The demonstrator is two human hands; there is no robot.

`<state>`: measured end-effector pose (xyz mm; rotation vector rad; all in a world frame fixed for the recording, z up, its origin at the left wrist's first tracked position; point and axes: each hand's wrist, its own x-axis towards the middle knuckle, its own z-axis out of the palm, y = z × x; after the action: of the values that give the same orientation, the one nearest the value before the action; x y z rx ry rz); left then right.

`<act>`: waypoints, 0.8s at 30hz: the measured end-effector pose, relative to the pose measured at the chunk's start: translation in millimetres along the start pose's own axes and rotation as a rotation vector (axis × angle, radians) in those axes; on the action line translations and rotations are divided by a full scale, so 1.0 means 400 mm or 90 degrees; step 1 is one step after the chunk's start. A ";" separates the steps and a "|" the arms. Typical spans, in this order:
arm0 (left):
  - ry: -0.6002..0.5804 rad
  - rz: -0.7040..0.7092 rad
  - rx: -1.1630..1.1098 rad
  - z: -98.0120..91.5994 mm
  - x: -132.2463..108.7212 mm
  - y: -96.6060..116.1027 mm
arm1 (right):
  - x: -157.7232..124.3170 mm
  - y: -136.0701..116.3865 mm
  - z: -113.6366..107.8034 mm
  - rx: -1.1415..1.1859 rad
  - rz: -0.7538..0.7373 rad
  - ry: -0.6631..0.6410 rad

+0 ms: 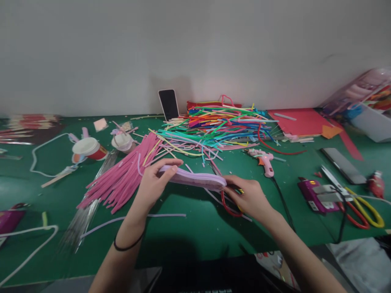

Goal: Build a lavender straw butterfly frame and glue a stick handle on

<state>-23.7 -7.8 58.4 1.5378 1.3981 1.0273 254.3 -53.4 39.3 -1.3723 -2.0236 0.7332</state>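
Nearest the camera, two bare forearms reach out over the green felt-covered table [195,232], the left wrist ringed by a thin black hair band [128,245]. Between the hands hangs a bundle of lilac fuzzy chenille stems [195,178], held just above the table. Its long axis runs almost level from left to right, dipping slightly toward the right. The left hand [152,183] pinches the left end, thumb under and fingers curled over the top. The right hand [249,197] closes round the right end, so each hand grips one tip and neither is nearer the middle. The bundle looks flat, soft and a little bowed, its stems packed side by side. A red wire loop [227,207] curves under the right hand; whether the fingers also hold it I cannot tell. One loose lilac stem [137,217] lies on the felt below the left wrist. Just left of the left hand spreads a fan of pink chenille stems [122,179]. Beyond the right hand lies a pink hot-glue gun [264,159], and further back a tangled heap of many-coloured stems [220,122], with a dark smartphone [168,104] propped against the wall
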 end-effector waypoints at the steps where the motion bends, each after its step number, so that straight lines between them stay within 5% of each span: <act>1: 0.007 0.004 0.011 0.002 0.000 0.001 | 0.000 -0.002 0.000 -0.005 -0.001 0.001; 8: 0.112 0.045 0.111 0.037 -0.007 0.011 | -0.004 -0.012 0.006 -0.010 -0.016 0.025; 24: 0.108 0.158 0.262 0.050 -0.003 -0.003 | 0.002 -0.018 0.007 -0.025 -0.018 0.020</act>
<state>-5.3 -9.5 50.3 2.0025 1.6404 1.0819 247.7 -55.4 42.7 -1.3660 -2.0384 0.6584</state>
